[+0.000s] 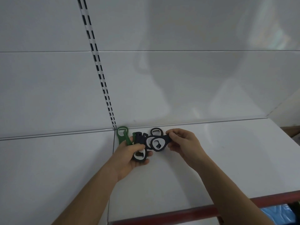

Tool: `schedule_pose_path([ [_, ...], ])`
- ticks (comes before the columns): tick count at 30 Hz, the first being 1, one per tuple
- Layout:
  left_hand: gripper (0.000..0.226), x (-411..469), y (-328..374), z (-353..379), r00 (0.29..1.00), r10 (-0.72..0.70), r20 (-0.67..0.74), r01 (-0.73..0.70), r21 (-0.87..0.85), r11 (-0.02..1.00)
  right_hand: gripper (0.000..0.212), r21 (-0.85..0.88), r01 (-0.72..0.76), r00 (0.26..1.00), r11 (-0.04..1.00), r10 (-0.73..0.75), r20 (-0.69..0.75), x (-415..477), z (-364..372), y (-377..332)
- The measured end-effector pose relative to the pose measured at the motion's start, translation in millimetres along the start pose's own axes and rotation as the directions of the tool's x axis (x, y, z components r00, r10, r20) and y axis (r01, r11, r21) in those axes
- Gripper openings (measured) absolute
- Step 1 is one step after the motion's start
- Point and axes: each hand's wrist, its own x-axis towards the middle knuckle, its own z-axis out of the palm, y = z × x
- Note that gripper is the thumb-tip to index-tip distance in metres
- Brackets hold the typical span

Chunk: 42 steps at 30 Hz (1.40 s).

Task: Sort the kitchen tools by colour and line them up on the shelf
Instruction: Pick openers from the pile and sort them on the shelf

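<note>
My left hand (129, 157) clutches a bunch of bottle openers above the white shelf (211, 159); a black one (140, 157) shows in the palm and green handles (129, 140) stick out behind the fingers. My right hand (183, 142) pinches the handle of another black bottle opener (158, 144), its ring end pointing left toward the bunch. A green opener (122, 133) lies on the shelf by the back wall. A black opener (156, 132) lies behind my hands, partly hidden.
The shelf has a red front edge (178, 211) and a white back panel with a slotted upright rail (100, 75). A seam splits the shelf near the green opener. Something blue (276, 211) shows below the shelf at bottom right.
</note>
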Motion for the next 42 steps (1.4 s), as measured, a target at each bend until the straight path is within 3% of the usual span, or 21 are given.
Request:
schedule_pose_path([
  [3, 0.020, -2.2, 3.2, 2.2, 1.000, -0.016, 0.025, 0.016, 0.010, 1.000, 0.015, 0.059, -0.012, 1.000, 0.998, 0.011, 0.021, -1.2, -3.4, 1.1],
  [5, 0.028, -3.3, 7.8, 2.1, 0.994, -0.076, 0.082, 0.076, -0.001, 0.997, 0.015, 0.026, 0.011, 0.994, 1.000, -0.013, 0.105, -2.9, -4.1, -2.1],
  [7, 0.035, -4.2, 11.9, 1.0, 0.979, -0.107, 0.174, 0.091, 0.102, 0.991, 0.014, -0.046, 0.062, 0.986, 0.997, -0.054, 0.159, -5.1, 0.0, -6.5],
  [12, 0.037, -7.0, 12.3, -1.1, 0.948, -0.055, 0.313, -0.098, 0.454, 0.886, 0.015, -0.258, 0.226, 0.965, 0.939, -0.179, 0.193, -9.6, 14.4, -9.5],
  [17, 0.042, -10.4, 18.9, -1.1, 0.927, -0.048, 0.373, -0.172, 0.535, 0.827, 0.037, -0.336, 0.259, 0.925, 0.906, -0.132, 0.357, -10.2, 6.8, -11.9],
  [21, 0.029, -8.5, 15.6, 3.0, 0.959, 0.043, 0.279, -0.203, 0.575, 0.793, 0.036, -0.305, 0.260, 0.931, 0.916, -0.154, 0.331, -11.3, 7.0, -8.4],
  [26, 0.016, -8.7, 11.1, 0.0, 0.973, 0.054, 0.225, -0.154, 0.453, 0.878, 0.032, -0.207, 0.160, 0.958, 0.965, -0.101, 0.270, -13.8, 4.1, -4.6],
  [31, 0.012, -7.2, 6.8, 4.5, 0.963, 0.195, 0.184, -0.265, 0.551, 0.791, 0.017, -0.192, 0.165, 0.966, 0.967, -0.120, 0.228, -14.9, 13.3, 2.9],
  [34, 0.008, -9.0, 5.7, 1.7, 0.956, 0.171, 0.238, -0.283, 0.599, 0.749, 0.008, -0.159, 0.139, 0.981, 0.977, -0.113, 0.160, -14.6, 15.1, 5.2],
  [37, 0.014, -10.6, 7.1, -1.5, 0.966, 0.216, 0.139, -0.257, 0.555, 0.791, 0.006, -0.199, 0.120, 0.989, 0.973, -0.099, 0.111, -11.6, 15.9, 8.2],
  [42, 0.014, -17.1, 18.1, -15.0, 0.910, 0.411, 0.057, -0.339, 0.674, 0.656, 0.011, -0.107, 0.132, 0.985, 0.985, -0.119, 0.123, -9.3, 20.4, 8.2],
])
